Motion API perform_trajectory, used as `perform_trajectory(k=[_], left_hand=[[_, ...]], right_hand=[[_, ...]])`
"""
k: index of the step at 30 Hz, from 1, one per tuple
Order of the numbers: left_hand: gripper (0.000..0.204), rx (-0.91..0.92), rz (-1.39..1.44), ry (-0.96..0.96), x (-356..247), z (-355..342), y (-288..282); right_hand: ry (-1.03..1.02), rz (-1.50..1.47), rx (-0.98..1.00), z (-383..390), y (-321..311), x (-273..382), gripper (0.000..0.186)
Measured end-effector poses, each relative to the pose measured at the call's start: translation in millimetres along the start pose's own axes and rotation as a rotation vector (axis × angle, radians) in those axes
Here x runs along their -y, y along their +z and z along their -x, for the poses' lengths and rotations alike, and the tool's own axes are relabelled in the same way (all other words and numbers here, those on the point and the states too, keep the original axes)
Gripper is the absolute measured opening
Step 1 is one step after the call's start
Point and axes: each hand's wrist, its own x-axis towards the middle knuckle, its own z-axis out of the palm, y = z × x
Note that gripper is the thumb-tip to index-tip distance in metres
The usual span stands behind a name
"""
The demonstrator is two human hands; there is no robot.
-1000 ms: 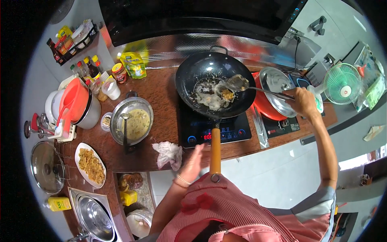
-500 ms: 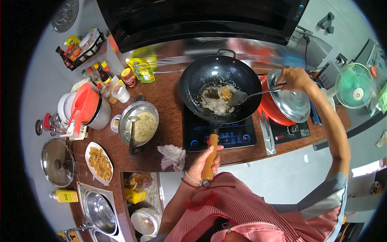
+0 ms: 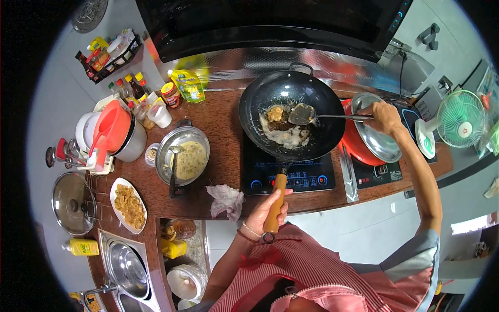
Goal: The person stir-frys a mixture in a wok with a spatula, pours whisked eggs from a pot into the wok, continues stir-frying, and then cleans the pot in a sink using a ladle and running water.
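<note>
a brown countertop (image 3: 224,136) carries a black cooktop (image 3: 307,172), crumpled cloth (image 3: 225,200) and oval plate (image 3: 120,181).

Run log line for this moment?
left hand: grips tan wooden handle of round black wok | right hand: holds long metal spatula, blade inside wok | wok: over black glass cooktop

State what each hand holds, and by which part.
Left hand: the wok, by its tan handle. Right hand: the spatula, near its handle's end.

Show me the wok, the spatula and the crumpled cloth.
Wok (image 3: 288,89), head view: its bare dark inner wall.
Spatula (image 3: 301,114), head view: its wide blade.
Crumpled cloth (image 3: 225,200), head view: the middle of its folds.
</note>
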Motion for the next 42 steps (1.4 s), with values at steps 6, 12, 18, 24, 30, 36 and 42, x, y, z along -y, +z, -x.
perform_trajectory(k=[6,12,18,24,30,36,42], left_hand=[[0.055,-0.019,0.016,-0.005,-2,0,-2],[0.054,-0.017,0.019,-0.008,-4,1,0],[0.053,-0.019,0.007,0.009,-3,1,0],[0.053,0.001,0.027,-0.013,-2,0,2],[0.055,-0.004,0.025,-0.015,-2,0,3],[0.056,-0.005,0.016,-0.004,-2,1,2],[0.056,-0.017,0.029,-0.014,-4,0,3]], right_hand=[[0.025,0.074,0.009,9,-13,-4,0.032],[-0.027,0.058,0.001,11,-26,-23,0.026],[-0.043,-0.020,0.212,17,-12,13,0.029],[-0.098,-0.004,0.003,16,55,56,0.027],[-0.019,-0.172,-0.086,4,74,75,0.025],[0.011,-0.580,-0.097,4,99,56,0.034],[0.247,-1.372,0.210,8,84,31,0.035]])
